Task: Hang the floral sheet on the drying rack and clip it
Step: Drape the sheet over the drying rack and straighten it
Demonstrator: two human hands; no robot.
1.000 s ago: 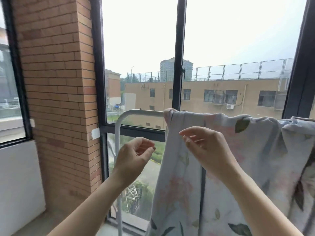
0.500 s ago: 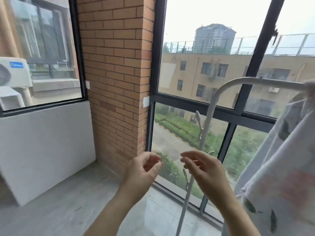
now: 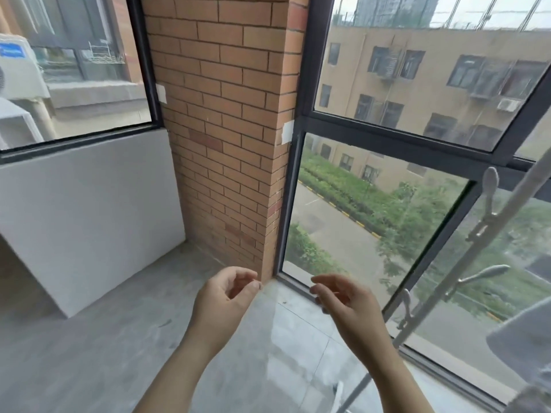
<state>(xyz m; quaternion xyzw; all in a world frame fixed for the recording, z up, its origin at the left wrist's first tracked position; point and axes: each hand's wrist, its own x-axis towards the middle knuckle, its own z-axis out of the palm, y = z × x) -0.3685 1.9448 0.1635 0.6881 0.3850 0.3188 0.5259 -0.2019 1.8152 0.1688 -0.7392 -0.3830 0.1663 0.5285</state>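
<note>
My left hand (image 3: 222, 299) and my right hand (image 3: 347, 302) hover side by side over the floor, palms facing each other, fingers loosely curled and holding nothing. The white drying rack's upright pole (image 3: 477, 242) slants along the right edge, with small hooks on it. Only a pale corner of the floral sheet (image 3: 524, 341) shows at the lower right, apart from both hands. No clip is visible.
A brick pillar (image 3: 226, 129) stands in the corner between two dark-framed windows (image 3: 396, 135). A white low wall (image 3: 89, 204) runs on the left. Grey floor tiles (image 3: 98, 353) spread below the hands.
The view has swung left and down, so the sheet and rack slid to the right edge. Both hands dropped away from the sheet and stay loosely curled, holding nothing.
</note>
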